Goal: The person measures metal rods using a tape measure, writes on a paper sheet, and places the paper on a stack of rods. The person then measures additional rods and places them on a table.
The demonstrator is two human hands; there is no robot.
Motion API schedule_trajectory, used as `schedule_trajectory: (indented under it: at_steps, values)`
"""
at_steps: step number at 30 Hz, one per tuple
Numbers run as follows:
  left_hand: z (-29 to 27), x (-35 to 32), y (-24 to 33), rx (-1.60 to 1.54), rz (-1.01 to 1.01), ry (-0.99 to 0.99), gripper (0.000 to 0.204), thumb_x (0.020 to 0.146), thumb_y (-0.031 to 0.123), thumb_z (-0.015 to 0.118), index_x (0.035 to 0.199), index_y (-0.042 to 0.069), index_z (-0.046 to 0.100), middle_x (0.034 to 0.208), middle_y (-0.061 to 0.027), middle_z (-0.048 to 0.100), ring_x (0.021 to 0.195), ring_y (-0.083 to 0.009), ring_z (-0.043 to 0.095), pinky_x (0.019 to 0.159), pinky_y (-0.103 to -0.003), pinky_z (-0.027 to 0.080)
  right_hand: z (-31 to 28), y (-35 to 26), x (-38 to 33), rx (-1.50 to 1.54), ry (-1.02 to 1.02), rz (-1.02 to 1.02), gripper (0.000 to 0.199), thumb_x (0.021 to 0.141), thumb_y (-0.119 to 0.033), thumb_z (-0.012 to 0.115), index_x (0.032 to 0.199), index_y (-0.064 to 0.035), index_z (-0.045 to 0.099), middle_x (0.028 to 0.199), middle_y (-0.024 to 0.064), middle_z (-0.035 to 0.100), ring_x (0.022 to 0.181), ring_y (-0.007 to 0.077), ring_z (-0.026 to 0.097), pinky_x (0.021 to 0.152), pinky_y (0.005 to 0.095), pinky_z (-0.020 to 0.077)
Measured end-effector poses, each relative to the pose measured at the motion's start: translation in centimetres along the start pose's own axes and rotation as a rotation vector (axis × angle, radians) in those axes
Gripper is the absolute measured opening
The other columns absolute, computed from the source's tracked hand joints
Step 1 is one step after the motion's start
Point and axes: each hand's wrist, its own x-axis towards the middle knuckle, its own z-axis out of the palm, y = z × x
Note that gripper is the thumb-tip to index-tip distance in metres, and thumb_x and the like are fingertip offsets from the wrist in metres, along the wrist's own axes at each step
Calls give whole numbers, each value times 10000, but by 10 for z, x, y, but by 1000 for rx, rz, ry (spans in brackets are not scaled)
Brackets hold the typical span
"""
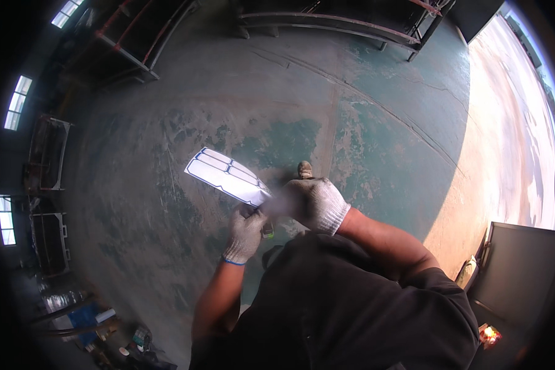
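Left grip (243,233), in a pale knit glove, is closed on the near end of a white sheet (219,176), thumb and fingers pinching the corner. Right grip (320,203), gloved too, is right at that same end, but its fingers are a smear of blur, so can't tell how far open they are or if they've got hold of anything.

The sheet's up in front of the person, above the floor (271,126), a bit left of their middle. It's a long strip with dark blue outlines, and the long axis runs slantwise: free end out ahead and to the left, held end back toward the body. The outlined panels run lengthwise along the far side, the plainer white strip along the near side. The gloves and that blur cover the held end, so no clue how it finishes there.

Just below the left glove there's a little dark thing (267,232) with a green edge; can't tell if it's held or just behind. A brown shoe (304,169) pokes out past the right glove, and the dark shirt (351,302) blocks most of the lower view.

Further out: a metal rack (333,24) ahead, another rack (132,52) ahead-left, clutter (83,317) lower left, a dark panel (517,265) on the right, and bright sunlit ground (505,117) beyond the shade line.
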Motion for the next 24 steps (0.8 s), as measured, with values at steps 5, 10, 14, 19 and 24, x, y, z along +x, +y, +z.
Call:
schedule_trajectory:
  at_steps: [5, 10, 14, 19, 24]
  values:
    - [-56, 94, 44, -19, -17, 70, 301, 1073, 269, 673, 1191, 0, 741, 1036, -39, 745, 913, -125, 679, 779, -293, 550, -9, 19, 138, -4, -250, 106, 208, 996, -330, 654, 1000, -150, 757, 882, 124, 751, 862, 361, 759, 798, 514, 576]
    - [-103, 184, 125, -96, -21, 193, 347, 1074, 206, 653, 1337, -17, 686, 1177, -71, 738, 1070, -172, 699, 953, -327, 549, -16, 36, 270, 205, -69, 110, 183, 999, -254, 651, 979, -111, 764, 961, 158, 748, 900, 384, 752, 779, 477, 598]
    - [-155, 247, 170, -222, -62, 218, 325, 1068, 193, 662, 1298, -34, 694, 1180, -87, 743, 1043, -178, 713, 947, -333, 562, -14, 48, 361, 293, -93, 78, 185, 936, -38, 685, 1111, -51, 745, 951, 143, 788, 834, 240, 769, 763, 359, 606]
    - [-240, 331, 187, -62, -11, 282, 266, 1070, 180, 650, 1214, -30, 724, 1093, -67, 753, 985, -144, 702, 896, -324, 566, -10, 45, 494, 227, -259, -17, 197, 924, -182, 741, 1083, -68, 760, 951, 150, 779, 841, 321, 770, 754, 414, 610]
    - [-325, 434, 212, 123, 51, 135, 232, 1072, 167, 639, 1160, -22, 741, 1048, -46, 754, 954, -121, 680, 874, -310, 550, 23, 64, 608, 52, -225, -34, 188, 952, -269, 697, 998, -101, 765, 934, 164, 754, 860, 394, 741, 764, 484, 592]
